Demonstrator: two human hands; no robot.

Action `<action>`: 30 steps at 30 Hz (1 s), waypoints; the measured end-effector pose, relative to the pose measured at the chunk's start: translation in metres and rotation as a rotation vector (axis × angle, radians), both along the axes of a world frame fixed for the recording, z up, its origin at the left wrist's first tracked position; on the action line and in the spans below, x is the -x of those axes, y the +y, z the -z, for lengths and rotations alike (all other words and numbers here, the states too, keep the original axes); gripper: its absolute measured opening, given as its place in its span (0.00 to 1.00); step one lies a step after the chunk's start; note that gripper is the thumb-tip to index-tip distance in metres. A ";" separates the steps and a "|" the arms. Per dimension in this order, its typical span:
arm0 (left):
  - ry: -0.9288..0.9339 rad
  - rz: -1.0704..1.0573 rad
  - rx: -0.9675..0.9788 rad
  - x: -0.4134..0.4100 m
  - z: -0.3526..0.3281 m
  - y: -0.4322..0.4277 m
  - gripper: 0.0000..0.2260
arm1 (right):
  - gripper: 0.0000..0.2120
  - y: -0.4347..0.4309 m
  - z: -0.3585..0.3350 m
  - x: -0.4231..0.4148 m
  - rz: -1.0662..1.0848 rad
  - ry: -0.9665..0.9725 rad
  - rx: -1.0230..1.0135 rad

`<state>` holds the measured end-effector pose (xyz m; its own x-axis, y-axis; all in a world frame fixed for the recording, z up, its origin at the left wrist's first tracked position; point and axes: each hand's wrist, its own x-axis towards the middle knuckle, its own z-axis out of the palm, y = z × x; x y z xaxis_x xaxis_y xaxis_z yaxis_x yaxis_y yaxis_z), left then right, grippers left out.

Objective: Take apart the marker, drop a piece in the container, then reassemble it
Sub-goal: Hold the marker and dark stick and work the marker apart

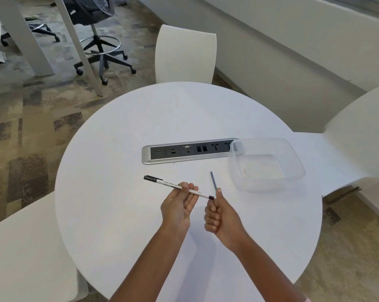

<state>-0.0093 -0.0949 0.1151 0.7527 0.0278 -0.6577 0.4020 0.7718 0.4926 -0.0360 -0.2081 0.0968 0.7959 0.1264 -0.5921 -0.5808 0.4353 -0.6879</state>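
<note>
My left hand (180, 203) holds the white marker body (169, 184), which lies across its fingertips with the black cap pointing left and the dark open end pointing right. My right hand (221, 216) pinches a thin grey inner rod (213, 181) that stands nearly upright, just right of the marker's open end. A clear plastic container (269, 177) sits on the round white table (123, 214) to the right of my hands, with nothing visible inside.
A silver and black power socket strip (184, 152) is set into the table behind my hands, its right end under the container's rim. White chairs (185, 53) surround the table; a black office chair (97, 29) stands far left.
</note>
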 end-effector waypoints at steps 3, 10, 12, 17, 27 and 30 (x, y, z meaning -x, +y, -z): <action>-0.014 -0.006 -0.027 0.002 -0.001 0.000 0.05 | 0.23 -0.001 -0.008 -0.001 0.016 0.025 -0.041; -0.030 -0.016 -0.078 0.004 -0.004 0.000 0.07 | 0.21 0.000 -0.019 -0.003 -0.003 0.101 0.011; -0.024 -0.024 -0.071 0.004 -0.004 0.000 0.07 | 0.20 0.004 -0.019 -0.003 0.007 0.044 0.077; 0.010 -0.010 0.012 0.001 -0.005 0.004 0.04 | 0.18 0.010 -0.008 0.001 0.030 -0.226 0.280; 0.099 0.083 0.091 0.004 -0.007 0.005 0.06 | 0.23 -0.030 -0.002 -0.004 -0.358 -1.142 1.354; 0.071 0.097 0.051 0.004 -0.006 0.003 0.05 | 0.24 -0.040 0.003 -0.007 -0.389 -1.247 1.495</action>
